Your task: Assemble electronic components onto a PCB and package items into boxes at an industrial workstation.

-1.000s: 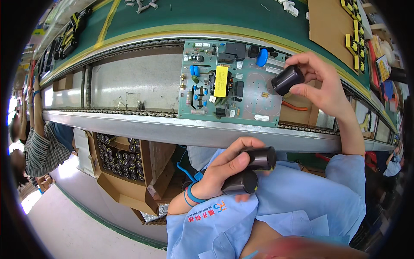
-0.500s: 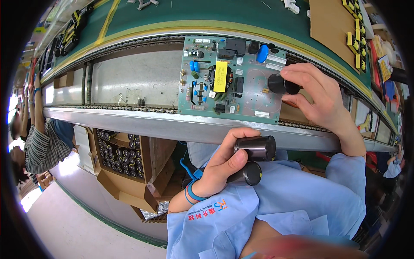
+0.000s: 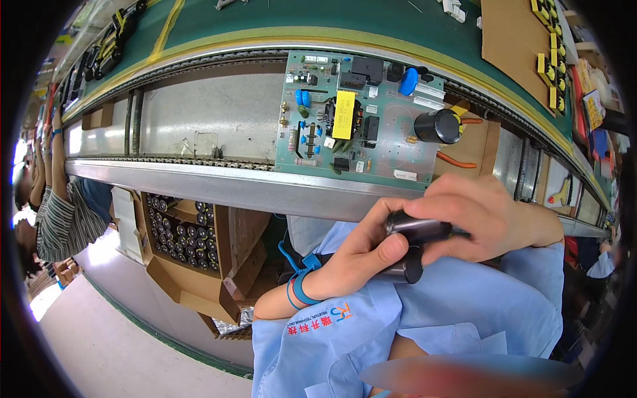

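Note:
Two black cylindrical capacitors lie in my left hand (image 3: pixel 361 255), which is closed around them in front of the metal rail. Over the end of the upper capacitor (image 3: pixel 415 227) close the fingers of my right hand (image 3: pixel 481 215), slightly blurred. The lower capacitor (image 3: pixel 406 268) sits beneath it, partly covered by the left thumb. Beyond my hands, a green circuit board (image 3: pixel 391 162) rests across the conveyor rails. It carries a yellow-wrapped transformer (image 3: pixel 344 114), a blue disc component (image 3: pixel 408 81) and, at its right end, another large black capacitor (image 3: pixel 434 126), which no hand touches.
Orange-handled pliers (image 3: pixel 458 161) lie right of the board. An open cardboard box (image 3: pixel 192 285) of black capacitors stands below the rail (image 3: pixel 199 182) at left. Yellow transformers (image 3: pixel 547 69) sit on cardboard at far right. A person in a striped sleeve (image 3: pixel 73 225) is at left.
My right hand has let go of the capacitor on the board and come down to the upper capacitor in my left hand. The left hand has shifted slightly right.

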The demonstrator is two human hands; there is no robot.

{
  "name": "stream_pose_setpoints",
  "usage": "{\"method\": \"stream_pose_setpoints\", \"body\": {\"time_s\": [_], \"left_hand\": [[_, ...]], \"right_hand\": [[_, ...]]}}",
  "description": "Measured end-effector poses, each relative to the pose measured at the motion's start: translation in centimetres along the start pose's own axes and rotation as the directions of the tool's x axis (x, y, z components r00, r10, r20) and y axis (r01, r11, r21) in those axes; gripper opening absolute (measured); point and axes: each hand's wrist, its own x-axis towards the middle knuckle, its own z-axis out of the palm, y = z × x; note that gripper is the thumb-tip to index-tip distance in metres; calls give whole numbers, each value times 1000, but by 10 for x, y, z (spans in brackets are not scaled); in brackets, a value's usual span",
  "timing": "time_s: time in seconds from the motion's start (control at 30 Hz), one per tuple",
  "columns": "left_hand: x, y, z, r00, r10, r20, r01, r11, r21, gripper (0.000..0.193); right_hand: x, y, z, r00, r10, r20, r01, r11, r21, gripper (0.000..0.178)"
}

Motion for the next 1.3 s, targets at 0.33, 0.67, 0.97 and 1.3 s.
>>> {"method": "stream_pose_setpoints", "body": {"time_s": [0.33, 0.67, 0.97, 1.3], "left_hand": [[-5, 3, -8, 975, 139, 175, -199, 894, 401, 66], [-8, 3, -11, 983, 103, 152, -148, 935, 323, 67], [-12, 2, -10, 998, 54, 14, -56, 987, 149, 63], [-12, -3, -14, 997, 78, 1, -78, 995, 64, 67]], "right_hand": [[18, 14, 2, 960, -172, -223, 25, 840, -541, 37], [26, 17, 5, 953, -204, -225, 24, 787, -616, 31], [25, 19, 5, 952, -223, -207, 37, 761, -648, 29], [23, 6, -4, 949, -254, -187, 92, 789, -608, 37]]}}
